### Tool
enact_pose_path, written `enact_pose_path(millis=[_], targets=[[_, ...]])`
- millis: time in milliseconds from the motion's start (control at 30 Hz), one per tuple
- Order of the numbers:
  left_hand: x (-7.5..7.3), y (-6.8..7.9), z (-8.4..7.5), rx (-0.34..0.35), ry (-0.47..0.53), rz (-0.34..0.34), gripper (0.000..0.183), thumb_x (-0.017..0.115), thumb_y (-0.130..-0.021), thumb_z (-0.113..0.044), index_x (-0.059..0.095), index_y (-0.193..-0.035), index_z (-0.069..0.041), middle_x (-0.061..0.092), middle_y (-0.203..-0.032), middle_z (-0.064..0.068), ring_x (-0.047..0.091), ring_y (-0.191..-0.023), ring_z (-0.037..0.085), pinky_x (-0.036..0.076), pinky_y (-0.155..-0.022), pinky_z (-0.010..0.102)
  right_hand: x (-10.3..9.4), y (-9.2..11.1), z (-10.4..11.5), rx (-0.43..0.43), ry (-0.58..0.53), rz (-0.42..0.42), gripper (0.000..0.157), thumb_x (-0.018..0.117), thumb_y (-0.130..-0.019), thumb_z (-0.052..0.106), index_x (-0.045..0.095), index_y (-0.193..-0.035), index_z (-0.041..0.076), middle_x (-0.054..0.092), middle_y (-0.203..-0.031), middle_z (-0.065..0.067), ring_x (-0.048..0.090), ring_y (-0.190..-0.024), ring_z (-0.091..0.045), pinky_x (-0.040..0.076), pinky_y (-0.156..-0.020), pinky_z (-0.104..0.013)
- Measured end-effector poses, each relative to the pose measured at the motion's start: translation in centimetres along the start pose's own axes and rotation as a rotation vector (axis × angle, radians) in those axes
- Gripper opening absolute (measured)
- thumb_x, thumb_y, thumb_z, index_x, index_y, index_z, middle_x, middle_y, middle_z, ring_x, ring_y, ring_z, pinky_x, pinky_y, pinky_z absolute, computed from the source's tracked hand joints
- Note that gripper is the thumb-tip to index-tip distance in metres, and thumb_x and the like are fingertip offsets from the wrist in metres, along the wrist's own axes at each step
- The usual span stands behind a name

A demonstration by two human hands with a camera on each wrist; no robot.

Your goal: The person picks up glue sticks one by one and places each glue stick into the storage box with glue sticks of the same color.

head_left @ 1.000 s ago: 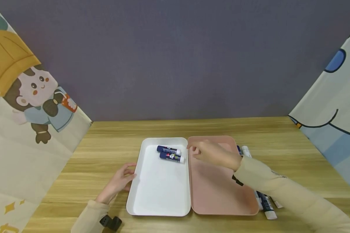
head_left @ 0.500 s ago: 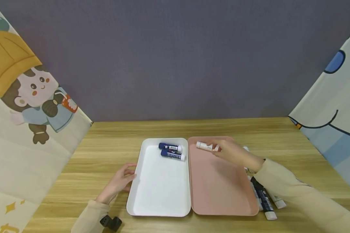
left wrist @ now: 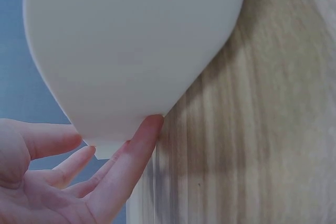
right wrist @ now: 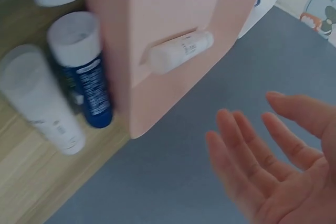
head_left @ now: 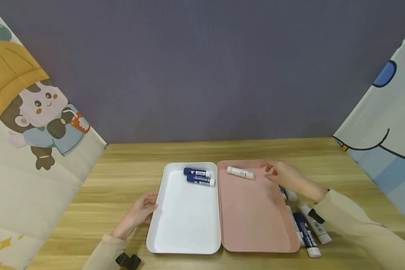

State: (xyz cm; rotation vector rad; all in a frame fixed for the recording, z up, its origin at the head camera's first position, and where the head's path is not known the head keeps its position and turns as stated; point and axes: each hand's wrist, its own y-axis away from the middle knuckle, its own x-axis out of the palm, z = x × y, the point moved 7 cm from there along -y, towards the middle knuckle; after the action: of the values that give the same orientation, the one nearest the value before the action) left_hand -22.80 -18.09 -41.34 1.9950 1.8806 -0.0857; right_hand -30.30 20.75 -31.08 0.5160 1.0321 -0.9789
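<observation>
White tube (head_left: 240, 173) down in pink tray (head_left: 253, 225), just inside the far rim and nearer the left wall than the right. Lying at a slight slant, left end farther back. Right hand (head_left: 286, 178) over at the far right rim of the same tray, off the tube's right end, with a visible gap to the fingertips. Holding nothing; fingers spread and softly bent in the right wrist view.

Left hand (head_left: 140, 210) at left edge of white tray (head_left: 183, 225), roughly midway along. Touching the tray with relaxed, fairly straight fingers, not wrapped round it.

Trays side by side, long edges touching or nearly so; can't tell which. Two blue tubes (head_left: 200, 180) up in the far right corner of the white one, close together and nearly parallel, white ends toward the shared edge. Long run of white floor from there to the near rim. Same on the pink side, from white tube down.

Tightest strip: outside the pink tray's right edge. Loose tubes (head_left: 307, 235) there on the table (head_left: 131, 165), blue and white mixed, close along the wall. Partly hidden by rim and right arm, so can't count reliably. Strip of wood behind both far rims, up to grey backdrop (head_left: 202, 75). Wider stretch between left hand and cartoon cloth (head_left: 44, 123).
</observation>
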Motion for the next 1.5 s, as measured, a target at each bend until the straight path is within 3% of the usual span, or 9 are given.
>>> enact_pose_path(millis=[333, 633, 967, 1500], targets=[[0.0, 0.0, 0.0, -0.002, 0.008, -0.006, 0.041, 0.047, -0.088, 0.003, 0.037, -0.127, 0.0, 0.047, -0.11, 0.026, 0.058, -0.076, 0.023, 0.054, -0.056, 0.039, -0.7, 0.9, -3.2, 0.017, 0.005, -0.051, 0.028, 0.058, -0.082, 0.004, 0.055, -0.108, -0.006, 0.061, -0.087, -0.016, 0.058, -0.074, -0.025, 0.049, -0.06, -0.037], [0.0, 0.1, 0.1, -0.009, 0.008, -0.01, 0.041, 0.047, -0.087, 0.003, 0.037, -0.127, 0.0, 0.047, -0.11, 0.026, 0.058, -0.076, 0.023, 0.054, -0.056, 0.039, -0.9, 1.2, -5.8, 0.057, 0.006, -0.052, 0.03, 0.06, -0.076, 0.001, 0.054, -0.104, -0.01, 0.06, -0.075, -0.013, 0.055, -0.062, -0.019, 0.045, -0.053, -0.032], [0.0, 0.2, 0.0, -0.007, -0.004, -0.005, 0.041, 0.047, -0.088, 0.002, 0.037, -0.127, 0.0, 0.047, -0.111, 0.026, 0.058, -0.078, 0.023, 0.054, -0.057, 0.039, -0.1, 1.0, -7.7, 0.138, 0.027, 0.007, 0.033, 0.063, -0.074, 0.006, 0.053, -0.099, -0.014, 0.059, -0.07, -0.012, 0.054, -0.06, -0.018, 0.044, -0.05, -0.031], [0.0, 0.5, 0.0, 0.01, 0.027, 0.012, 0.042, 0.046, -0.087, 0.002, 0.036, -0.128, 0.001, 0.045, -0.111, 0.028, 0.058, -0.077, 0.024, 0.054, -0.057, 0.04, 1.9, 1.9, -9.1, 0.256, -0.075, 0.097, 0.052, 0.06, -0.077, 0.008, 0.037, -0.113, -0.021, 0.057, -0.065, -0.009, 0.049, -0.051, -0.013, 0.041, -0.044, -0.027]])
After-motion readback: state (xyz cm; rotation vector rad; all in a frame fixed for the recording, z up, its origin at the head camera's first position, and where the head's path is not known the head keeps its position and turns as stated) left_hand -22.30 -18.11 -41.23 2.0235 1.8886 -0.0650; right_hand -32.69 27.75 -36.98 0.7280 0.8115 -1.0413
